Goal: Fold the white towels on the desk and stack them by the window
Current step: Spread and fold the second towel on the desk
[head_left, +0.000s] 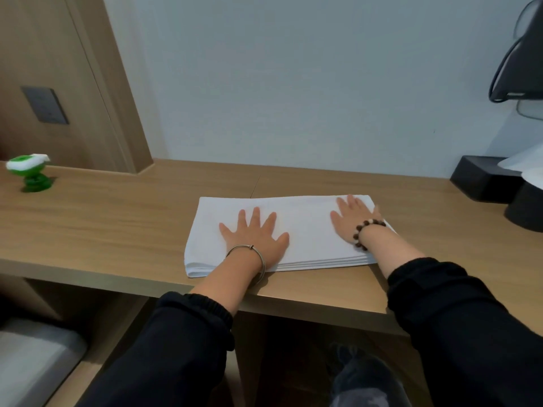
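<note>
white towel [305,230] folded in flat layers on desk [117,224], left hand [255,233] and right hand [351,218] pressing flat, fingers spread

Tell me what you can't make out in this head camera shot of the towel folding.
- Window and stacking spot: outside the head view.
- white towel: patches hidden under the left hand and right hand.
- green and white object: blurred, so what it is stays unclear.
- black box: cut off by the right edge and partly covered by white paper.
- Space under the desk: too dark to tell what is there.
</note>
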`<state>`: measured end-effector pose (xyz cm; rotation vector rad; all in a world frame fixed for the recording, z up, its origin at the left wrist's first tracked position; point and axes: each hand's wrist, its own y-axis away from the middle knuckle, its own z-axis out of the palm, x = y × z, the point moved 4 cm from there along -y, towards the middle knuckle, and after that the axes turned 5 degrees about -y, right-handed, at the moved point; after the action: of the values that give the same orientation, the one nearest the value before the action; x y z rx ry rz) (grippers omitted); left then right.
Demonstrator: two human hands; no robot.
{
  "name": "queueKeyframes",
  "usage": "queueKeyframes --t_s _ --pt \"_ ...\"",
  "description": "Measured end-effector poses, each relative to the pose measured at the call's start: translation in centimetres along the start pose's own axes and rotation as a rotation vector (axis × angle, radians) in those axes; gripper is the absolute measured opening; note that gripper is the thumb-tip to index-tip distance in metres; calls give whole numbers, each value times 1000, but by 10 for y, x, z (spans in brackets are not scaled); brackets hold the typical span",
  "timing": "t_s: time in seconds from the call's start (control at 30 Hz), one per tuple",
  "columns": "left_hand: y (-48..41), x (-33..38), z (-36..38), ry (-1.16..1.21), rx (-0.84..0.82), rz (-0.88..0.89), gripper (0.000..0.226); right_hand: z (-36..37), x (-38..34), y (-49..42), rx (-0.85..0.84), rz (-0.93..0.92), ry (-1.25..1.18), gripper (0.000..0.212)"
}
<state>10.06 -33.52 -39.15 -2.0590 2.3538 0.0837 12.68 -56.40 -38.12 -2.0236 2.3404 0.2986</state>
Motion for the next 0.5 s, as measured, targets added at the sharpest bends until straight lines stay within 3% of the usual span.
queueKeyframes --t_s 0.27,0.33,0.5 --pt "3 0 0 18 -1 -37 64 -6 10 14 105 274 -10 64" --pt "4 1 -1 26 -3 -38 61 -11 -4 13 106 196 15 63" --pt "7 2 -4 39 -14 -74 57 -3 -80 12 120 -199 -84 54"
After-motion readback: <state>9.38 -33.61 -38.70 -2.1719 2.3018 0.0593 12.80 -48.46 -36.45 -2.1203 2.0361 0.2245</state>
